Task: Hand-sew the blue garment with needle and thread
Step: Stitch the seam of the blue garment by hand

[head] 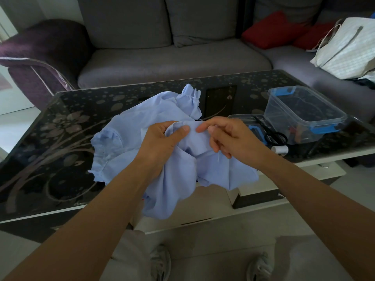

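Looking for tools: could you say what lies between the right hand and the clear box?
Black scissors lying on a clear lid, seen in head view.

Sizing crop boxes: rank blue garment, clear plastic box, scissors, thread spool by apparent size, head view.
1. blue garment
2. clear plastic box
3. scissors
4. thread spool
Garment is nearest, so somewhat inflated.

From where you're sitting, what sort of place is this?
Most likely a home living room: a grey sofa with red cushions sits behind a low, glass-topped coffee table, where a blue garment is being handled.
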